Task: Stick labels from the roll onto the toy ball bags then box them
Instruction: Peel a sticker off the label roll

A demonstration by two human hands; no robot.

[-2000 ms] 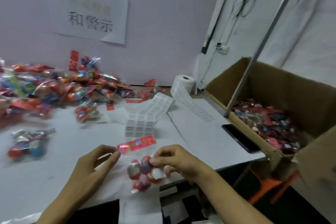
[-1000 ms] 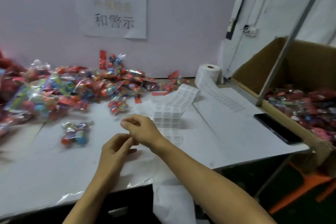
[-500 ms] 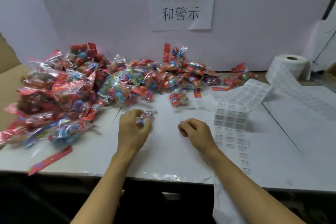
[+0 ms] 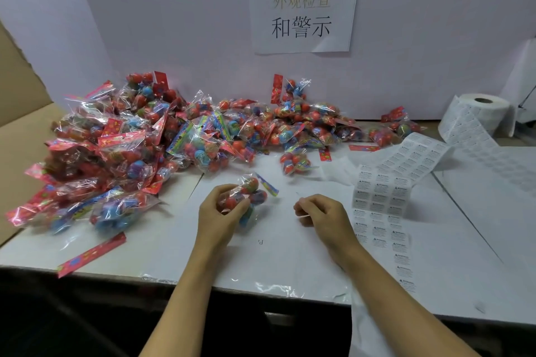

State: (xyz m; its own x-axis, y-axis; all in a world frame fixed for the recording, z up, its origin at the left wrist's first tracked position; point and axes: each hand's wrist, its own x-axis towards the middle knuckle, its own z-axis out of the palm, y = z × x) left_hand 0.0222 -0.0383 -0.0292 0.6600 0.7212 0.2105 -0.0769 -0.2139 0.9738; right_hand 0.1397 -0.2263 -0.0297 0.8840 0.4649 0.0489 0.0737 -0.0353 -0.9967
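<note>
Gripping crinkly clear bag (image 4: 245,197) of round balls, left hand (image 4: 217,216); right hand (image 4: 322,213) curled, pinching label

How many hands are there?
2: the left hand grips a toy ball bag; the right hand rests curled on the table beside it.

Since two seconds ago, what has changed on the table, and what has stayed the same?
The bag held then by both hands is gone from them, and the view has turned left, away from the box. The left hand has picked up a new toy ball bag and lifted it. The right hand, curled, rests near the label strip. The pile of bags and label roll stayed put.
</note>
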